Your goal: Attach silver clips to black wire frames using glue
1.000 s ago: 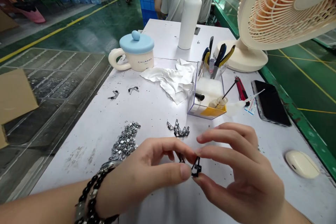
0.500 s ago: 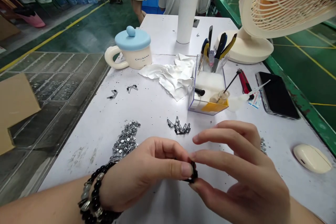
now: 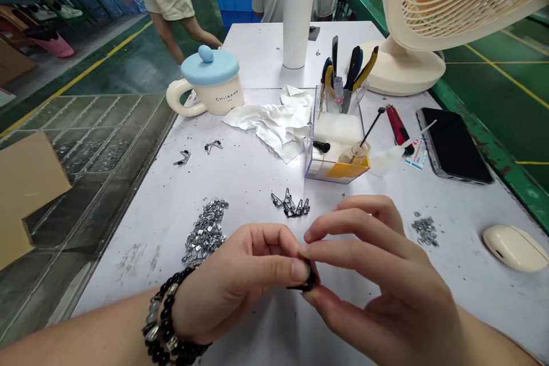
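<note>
Between thumb and forefinger, my left hand [image 3: 253,271] pinches a small black part [image 3: 307,281], mostly covered by the fingers. My right hand [image 3: 381,280] grips the same part from the right, thumb below and forefinger above, with its other fingers loosely spread. Just beyond the hands lies a cluster of small black clip-like pieces [image 3: 290,205]. A heap of tiny silvery metal pieces [image 3: 203,231] rests beside my left hand, and a smaller heap of metal bits [image 3: 425,231] is to the right of my right hand.
A clear organizer box [image 3: 337,168] holds pliers and a small bottle. Around it are crumpled tissue [image 3: 274,123], a lidded mug [image 3: 218,88], a white bottle [image 3: 298,17], a fan [image 3: 398,66], a red cutter [image 3: 398,128], a phone [image 3: 457,146] and a cream case [image 3: 512,247].
My right hand has shifted slightly left, uncovering more of the right-hand metal heap. The black part has turned a little in my fingers. A person in the background has walked leftward and closer.
</note>
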`<action>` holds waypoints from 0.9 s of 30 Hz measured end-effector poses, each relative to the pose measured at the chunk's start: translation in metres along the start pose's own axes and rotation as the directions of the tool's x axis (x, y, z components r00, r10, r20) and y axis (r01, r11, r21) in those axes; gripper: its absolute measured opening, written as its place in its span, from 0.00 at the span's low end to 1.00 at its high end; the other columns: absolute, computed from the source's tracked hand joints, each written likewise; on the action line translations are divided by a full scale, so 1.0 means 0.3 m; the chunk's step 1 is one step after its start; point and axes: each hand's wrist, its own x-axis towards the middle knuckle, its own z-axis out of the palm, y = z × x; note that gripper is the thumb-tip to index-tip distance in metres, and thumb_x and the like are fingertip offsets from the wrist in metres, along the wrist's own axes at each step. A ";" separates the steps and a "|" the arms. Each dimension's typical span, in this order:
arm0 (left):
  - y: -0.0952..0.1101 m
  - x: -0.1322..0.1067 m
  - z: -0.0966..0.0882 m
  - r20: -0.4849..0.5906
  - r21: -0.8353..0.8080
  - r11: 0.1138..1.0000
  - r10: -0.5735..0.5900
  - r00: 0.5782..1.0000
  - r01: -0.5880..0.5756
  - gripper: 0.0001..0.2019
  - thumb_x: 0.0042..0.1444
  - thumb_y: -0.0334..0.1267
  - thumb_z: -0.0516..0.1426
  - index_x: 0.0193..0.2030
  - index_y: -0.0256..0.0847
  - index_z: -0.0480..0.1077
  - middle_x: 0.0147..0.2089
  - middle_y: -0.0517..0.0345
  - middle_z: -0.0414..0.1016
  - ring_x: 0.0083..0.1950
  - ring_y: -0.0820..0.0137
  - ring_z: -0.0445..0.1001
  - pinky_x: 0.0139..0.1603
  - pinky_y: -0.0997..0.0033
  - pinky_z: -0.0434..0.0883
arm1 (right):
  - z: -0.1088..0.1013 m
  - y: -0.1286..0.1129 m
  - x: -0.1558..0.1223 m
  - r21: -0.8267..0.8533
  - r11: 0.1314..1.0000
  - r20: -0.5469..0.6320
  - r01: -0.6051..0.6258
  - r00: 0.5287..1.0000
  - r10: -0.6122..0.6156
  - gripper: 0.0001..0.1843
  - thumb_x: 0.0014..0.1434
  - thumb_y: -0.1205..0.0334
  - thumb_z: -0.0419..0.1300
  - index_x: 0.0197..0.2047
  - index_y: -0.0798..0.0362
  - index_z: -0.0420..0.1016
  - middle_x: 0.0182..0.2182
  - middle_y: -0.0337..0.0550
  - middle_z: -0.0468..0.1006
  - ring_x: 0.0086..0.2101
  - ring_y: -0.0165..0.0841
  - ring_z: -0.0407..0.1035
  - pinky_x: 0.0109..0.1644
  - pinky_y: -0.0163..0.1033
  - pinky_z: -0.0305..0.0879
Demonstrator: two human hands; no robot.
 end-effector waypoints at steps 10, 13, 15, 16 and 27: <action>-0.016 -0.003 -0.012 0.052 0.060 0.974 0.215 0.975 -0.218 0.03 0.51 0.26 0.62 0.29 0.35 0.73 0.31 0.61 0.75 0.35 0.79 0.72 0.37 0.85 0.69 | 0.012 -0.012 -0.002 0.417 0.891 0.043 -0.182 0.982 0.181 0.20 0.47 0.79 0.58 0.43 0.55 0.75 0.39 0.44 0.78 0.42 0.33 0.71 0.47 0.39 0.72; -0.019 -0.002 -0.014 0.029 0.095 0.971 0.217 0.976 -0.219 0.03 0.49 0.28 0.63 0.29 0.37 0.73 0.31 0.61 0.74 0.34 0.79 0.72 0.36 0.84 0.69 | 0.018 -0.012 -0.006 0.459 0.858 0.035 -0.231 0.970 0.242 0.21 0.47 0.80 0.58 0.41 0.50 0.77 0.38 0.42 0.79 0.41 0.32 0.73 0.46 0.37 0.72; -0.020 -0.001 -0.014 0.019 0.114 0.970 0.215 0.976 -0.216 0.03 0.49 0.28 0.64 0.29 0.37 0.74 0.31 0.60 0.75 0.34 0.78 0.72 0.36 0.83 0.69 | 0.021 -0.012 -0.007 0.492 0.828 0.051 -0.268 0.959 0.280 0.21 0.47 0.80 0.58 0.40 0.48 0.78 0.38 0.40 0.79 0.41 0.32 0.73 0.46 0.37 0.73; -0.020 -0.001 -0.014 0.015 0.123 0.969 0.215 0.976 -0.215 0.03 0.49 0.28 0.64 0.29 0.37 0.74 0.31 0.60 0.75 0.33 0.78 0.72 0.36 0.83 0.69 | 0.022 -0.011 -0.008 0.512 0.810 0.061 -0.286 0.953 0.298 0.21 0.47 0.80 0.58 0.40 0.47 0.78 0.38 0.40 0.79 0.40 0.32 0.73 0.46 0.38 0.73; -0.021 0.003 -0.017 -0.010 0.151 0.970 0.194 0.981 -0.190 0.03 0.48 0.27 0.64 0.28 0.36 0.75 0.31 0.59 0.75 0.34 0.77 0.73 0.36 0.82 0.70 | 0.019 -0.004 -0.012 0.568 0.728 0.148 -0.383 0.918 0.368 0.18 0.46 0.79 0.60 0.35 0.48 0.78 0.37 0.38 0.78 0.40 0.32 0.73 0.46 0.40 0.71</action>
